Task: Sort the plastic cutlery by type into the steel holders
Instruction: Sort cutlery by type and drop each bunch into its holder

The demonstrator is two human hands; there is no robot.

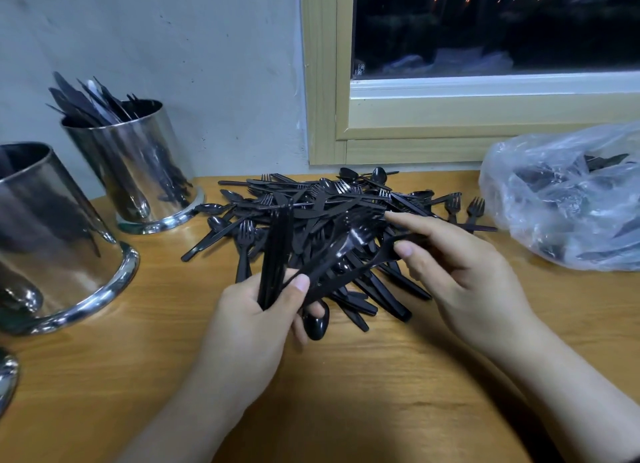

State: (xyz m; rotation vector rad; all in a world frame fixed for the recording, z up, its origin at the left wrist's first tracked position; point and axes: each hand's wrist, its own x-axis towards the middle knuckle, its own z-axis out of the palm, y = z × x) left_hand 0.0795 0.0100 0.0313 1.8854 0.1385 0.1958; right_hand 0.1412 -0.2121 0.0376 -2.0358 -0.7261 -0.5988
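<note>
Sorting barely begun: left hand (pixel 256 310) grips a bundle of black plastic knives (pixel 275 251), right hand (pixel 460 272) pinches another piece, with the black plastic cutlery pile (pixel 322 203) at twelve o'clock and one shiny cylindrical steel holder (pixel 138 165) at ten o'clock holding knives.

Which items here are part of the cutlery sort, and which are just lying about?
In the job:
- pile of black plastic cutlery
- far steel holder, knives in it
- near steel holder
- bundle of cutlery gripped by left hand
- piece pinched by right hand

Lying about:
- clear plastic bag, dark cutlery inside
- window frame
</note>
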